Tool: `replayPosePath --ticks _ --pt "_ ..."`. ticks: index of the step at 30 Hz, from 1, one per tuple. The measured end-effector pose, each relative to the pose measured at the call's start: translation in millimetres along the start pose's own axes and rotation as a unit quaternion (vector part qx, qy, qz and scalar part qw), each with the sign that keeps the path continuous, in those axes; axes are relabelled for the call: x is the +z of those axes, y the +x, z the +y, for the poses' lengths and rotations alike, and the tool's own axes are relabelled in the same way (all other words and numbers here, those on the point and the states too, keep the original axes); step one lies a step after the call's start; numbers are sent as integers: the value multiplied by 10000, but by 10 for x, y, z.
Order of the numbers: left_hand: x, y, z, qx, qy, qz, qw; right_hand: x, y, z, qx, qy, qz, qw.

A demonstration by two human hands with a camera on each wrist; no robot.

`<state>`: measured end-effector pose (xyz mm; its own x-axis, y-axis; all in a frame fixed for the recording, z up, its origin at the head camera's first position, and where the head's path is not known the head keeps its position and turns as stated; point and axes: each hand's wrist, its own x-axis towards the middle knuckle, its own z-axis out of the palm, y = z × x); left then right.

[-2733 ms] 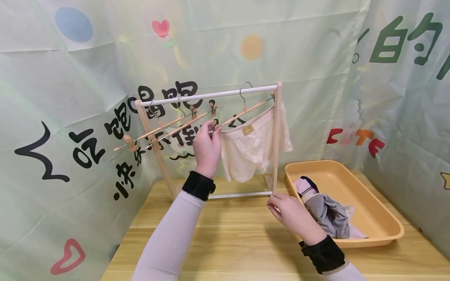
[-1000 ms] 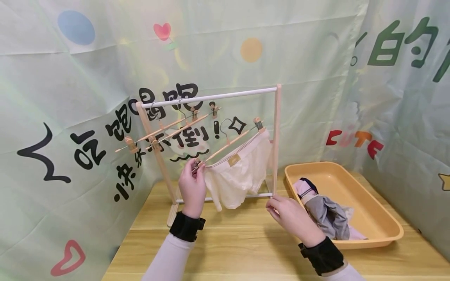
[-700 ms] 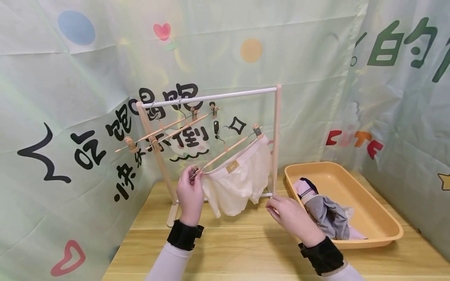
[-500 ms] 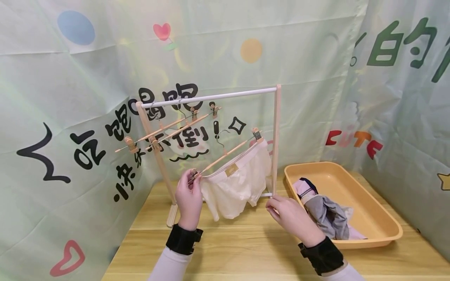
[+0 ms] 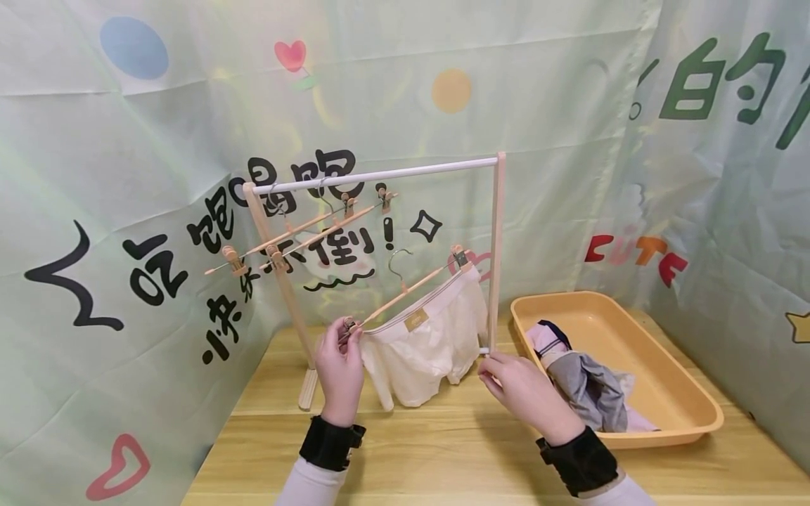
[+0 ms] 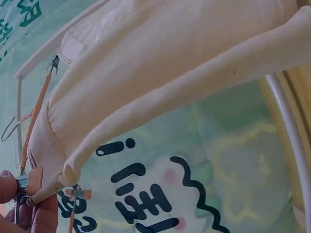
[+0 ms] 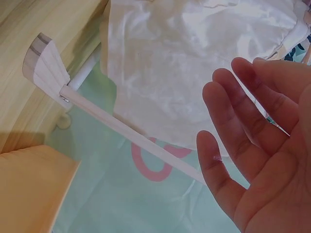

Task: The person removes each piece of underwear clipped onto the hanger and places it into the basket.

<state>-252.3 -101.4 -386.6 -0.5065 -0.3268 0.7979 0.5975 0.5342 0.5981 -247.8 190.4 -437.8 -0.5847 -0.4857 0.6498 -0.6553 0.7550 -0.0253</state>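
Observation:
A pair of cream underpants [image 5: 427, 358] hangs by its waistband from a wooden clip hanger [image 5: 405, 289], which tilts down to the left, its metal hook free of any bar. My left hand [image 5: 340, 376] pinches the clip [image 6: 34, 180] at the hanger's lower left end, by the waistband corner. The far clip [image 5: 461, 257] grips the other corner. To the right, my right hand [image 5: 528, 392] hovers near the foot of the rack's right post [image 5: 498, 246]. In the right wrist view its fingers are loosely bent and hold nothing.
Behind the underpants stands a small drying rack with a white top rail [image 5: 380, 173]. Two bare clip hangers [image 5: 335, 226] hang at its left. An orange basin [image 5: 671, 365] on the right holds crumpled grey and pink clothes [image 5: 591, 386]. Printed cloth [image 5: 557, 105] surrounds the wooden table [image 5: 430, 450].
The hanger's hook has come off the top rail. My left hand has brought hanger and underpants down and toward me, slightly left. The right hand has stayed almost still.

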Motion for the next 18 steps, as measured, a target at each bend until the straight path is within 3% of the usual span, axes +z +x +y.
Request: replayPosePath --ticks 18 --pt "-12 -74 -21 -55 -122 -127 9998 61 -5 8 37 -49 39 10000"
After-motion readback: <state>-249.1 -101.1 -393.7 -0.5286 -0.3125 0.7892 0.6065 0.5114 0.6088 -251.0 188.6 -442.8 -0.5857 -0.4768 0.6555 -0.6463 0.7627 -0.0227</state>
